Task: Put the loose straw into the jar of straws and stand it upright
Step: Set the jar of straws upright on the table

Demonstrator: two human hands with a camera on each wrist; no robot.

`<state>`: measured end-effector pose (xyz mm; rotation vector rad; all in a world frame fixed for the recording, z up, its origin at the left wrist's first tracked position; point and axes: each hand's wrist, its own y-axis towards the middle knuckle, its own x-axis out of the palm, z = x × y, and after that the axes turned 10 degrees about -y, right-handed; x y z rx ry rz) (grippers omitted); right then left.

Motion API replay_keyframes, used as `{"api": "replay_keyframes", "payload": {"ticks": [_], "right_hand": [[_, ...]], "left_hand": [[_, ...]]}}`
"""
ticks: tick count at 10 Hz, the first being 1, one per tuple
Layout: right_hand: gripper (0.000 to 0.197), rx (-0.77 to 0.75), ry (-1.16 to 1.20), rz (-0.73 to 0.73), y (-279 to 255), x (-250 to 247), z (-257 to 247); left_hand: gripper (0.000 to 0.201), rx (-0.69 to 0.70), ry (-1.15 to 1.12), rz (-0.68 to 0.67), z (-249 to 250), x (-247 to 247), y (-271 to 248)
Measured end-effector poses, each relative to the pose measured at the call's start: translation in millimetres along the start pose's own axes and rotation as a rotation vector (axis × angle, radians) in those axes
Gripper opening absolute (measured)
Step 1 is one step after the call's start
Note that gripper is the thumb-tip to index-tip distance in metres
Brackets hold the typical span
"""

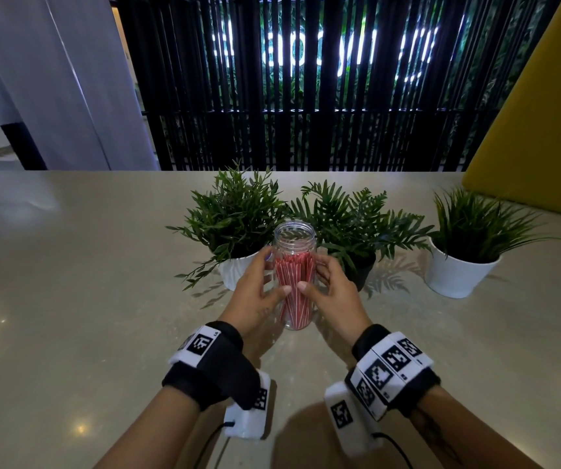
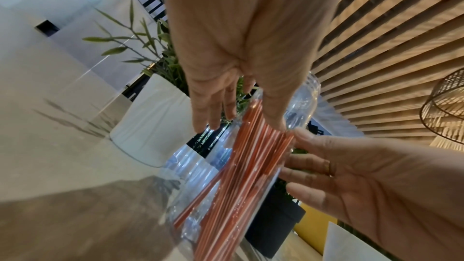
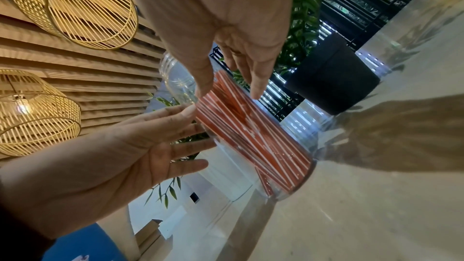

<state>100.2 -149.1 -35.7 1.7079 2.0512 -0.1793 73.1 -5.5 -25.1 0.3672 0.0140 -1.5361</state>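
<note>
A clear plastic jar stands upright on the pale table, its mouth uncovered. Red-and-white striped straws fill its lower part, leaning slightly inside. No straw lies outside the jar in any view. My left hand flanks the jar's left side, thumb tip on the front wall, fingers straight. My right hand mirrors it on the right side. In the left wrist view my left hand reaches over the jar. In the right wrist view my right hand has straight fingers over the straws.
Three potted plants stand just behind the jar: a white pot at left, a black pot close at right, another white pot farther right. A yellow panel rises at the far right. A black slatted screen backs the table.
</note>
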Motion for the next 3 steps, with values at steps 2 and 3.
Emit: {"api": "replay_keyframes", "payload": {"ticks": [2, 3], "right_hand": [[0.056, 0.011, -0.005, -0.007, -10.0, -9.6, -4.5], [0.051, 0.0, -0.003, 0.021, -14.1, -12.6, -6.7]], "left_hand": [[0.074, -0.013, 0.03, 0.072, 2.3, -3.5, -7.9], [0.07, -0.028, 0.033, 0.087, 2.8, -2.9, -10.8]]}}
